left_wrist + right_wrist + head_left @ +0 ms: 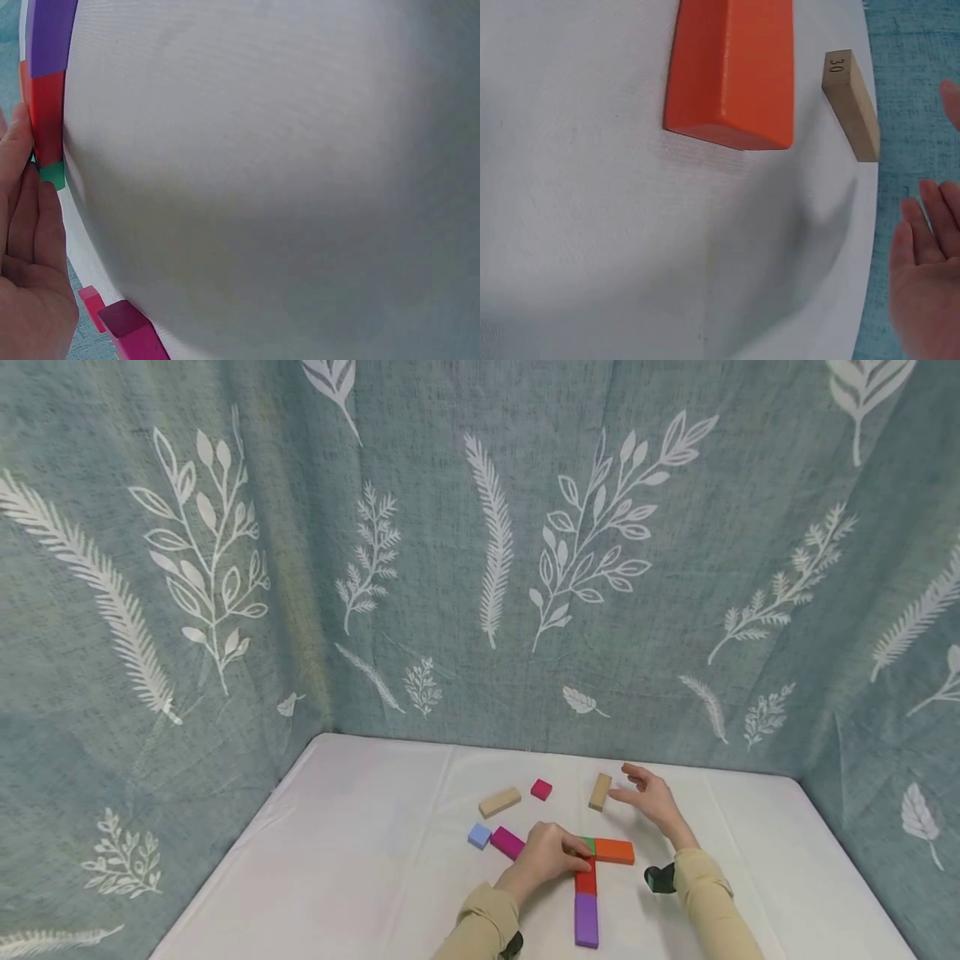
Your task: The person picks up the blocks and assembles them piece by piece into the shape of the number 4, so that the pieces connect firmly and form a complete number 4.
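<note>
My left hand [551, 856] bends over the join of a red block [586, 882] and a green block [589, 842]. Its thumb and fingertips [49, 217] come close together there; I cannot tell whether they pinch a block. A purple block [587, 920] continues the line toward me, and an orange block [615, 852] extends right from the green one. Farther back, my right hand [651, 799] hovers with parted fingers and nothing between them. Just left of its fingertips lies a plain wooden block [600, 792], marked 30 on its end in the right wrist view.
Left of the line lie a magenta block [507, 842] and a light blue cube [480, 836]. Behind them are another wooden block [499, 802] and a small crimson cube [542, 789]. A patterned curtain [450, 693] hangs along the back of the white-covered table [337, 860].
</note>
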`<state>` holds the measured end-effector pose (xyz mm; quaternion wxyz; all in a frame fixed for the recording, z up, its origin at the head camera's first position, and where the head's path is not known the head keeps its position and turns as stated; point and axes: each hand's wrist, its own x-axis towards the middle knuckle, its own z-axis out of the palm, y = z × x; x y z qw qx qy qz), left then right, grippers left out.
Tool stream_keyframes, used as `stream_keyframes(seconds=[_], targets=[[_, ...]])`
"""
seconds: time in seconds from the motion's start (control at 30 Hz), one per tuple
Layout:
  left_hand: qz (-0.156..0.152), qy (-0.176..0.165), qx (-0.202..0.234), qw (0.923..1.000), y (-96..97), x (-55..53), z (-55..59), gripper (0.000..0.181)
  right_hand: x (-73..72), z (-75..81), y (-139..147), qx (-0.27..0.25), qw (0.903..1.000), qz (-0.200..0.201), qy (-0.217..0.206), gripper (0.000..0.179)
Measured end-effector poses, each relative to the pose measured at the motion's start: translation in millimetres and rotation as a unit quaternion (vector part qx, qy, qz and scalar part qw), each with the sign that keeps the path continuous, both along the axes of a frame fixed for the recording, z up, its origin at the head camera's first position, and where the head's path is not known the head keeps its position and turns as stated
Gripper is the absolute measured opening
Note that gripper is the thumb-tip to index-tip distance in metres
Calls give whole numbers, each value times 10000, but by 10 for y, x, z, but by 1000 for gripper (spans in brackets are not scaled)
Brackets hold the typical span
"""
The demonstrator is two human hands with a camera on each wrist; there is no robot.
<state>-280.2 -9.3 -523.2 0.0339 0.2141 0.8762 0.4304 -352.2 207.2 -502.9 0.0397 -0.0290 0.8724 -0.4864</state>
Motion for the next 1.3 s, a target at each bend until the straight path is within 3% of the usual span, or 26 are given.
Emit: stream_keyframes(seconds=[0.37,0.87,1.3], targets=[[18,22,-28,10000,-11,-3,-36,15,-17,-151,-66,187,9997,144,-119,73],[23,-38,-103,9999,8,-1,0,15,-23,-198,-154,735,9970,222,-70,82],[64,-150,-18,9999,14,-13,-11,14,-60,-207,-136,885,9957,278,-73,81]])
